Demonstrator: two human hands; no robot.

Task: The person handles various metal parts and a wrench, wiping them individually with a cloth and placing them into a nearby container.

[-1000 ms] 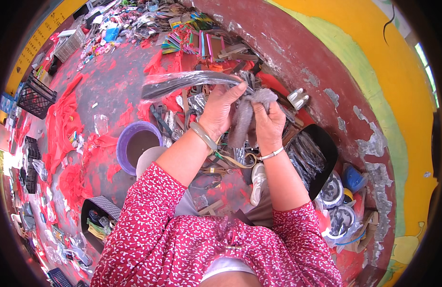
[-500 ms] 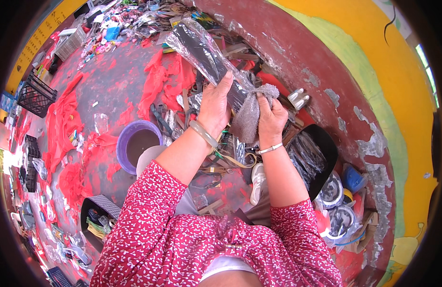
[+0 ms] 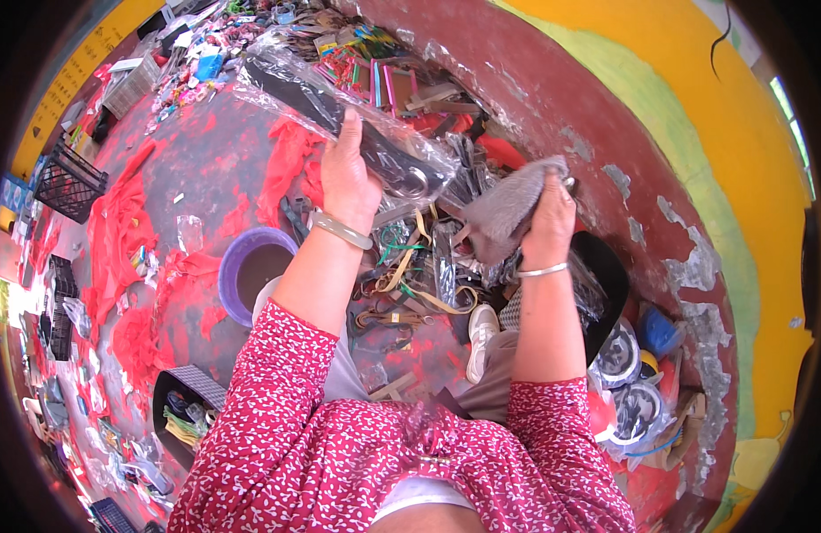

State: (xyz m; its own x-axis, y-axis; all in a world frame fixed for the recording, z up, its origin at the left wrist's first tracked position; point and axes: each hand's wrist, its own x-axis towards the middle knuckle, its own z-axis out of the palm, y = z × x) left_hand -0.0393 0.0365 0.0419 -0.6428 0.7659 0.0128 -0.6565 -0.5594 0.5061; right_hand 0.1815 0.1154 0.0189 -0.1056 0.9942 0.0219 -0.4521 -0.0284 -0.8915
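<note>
Indoor rm, looking down: grey floor (image 3: 213, 164) w/ red patches & crumpled red sheeting (image 3: 122, 218); its R edge meets a maroon wall (image 3: 597, 115), paint flaking, green & yellow above. Heap of small mixed goods (image 3: 228, 49) at floor's far edge; black crate (image 3: 70, 184) near its L edge. Person's L hand (image 3: 350, 173): fingers closed on a clear plastic pkg (image 3: 308, 96) w/ a long black item inside, thumb on top; pkg is held up over floor's far part, slanting to far L. R hand (image 3: 552, 213): fingers gripping a grey cloth (image 3: 510, 211), nearer floor's R edge, apart from pkg. Beyond the knees, btwn the forearms: pile of straps & wrapped pcs (image 3: 443, 271). Purple bucket (image 3: 230, 282) w/ murky liquid stands L of L forearm; black bin (image 3: 613, 284) btwn R forearm & wall. Room to move: wide strip of floor runs btwn bucket & far heap; R side is tighter.
</note>
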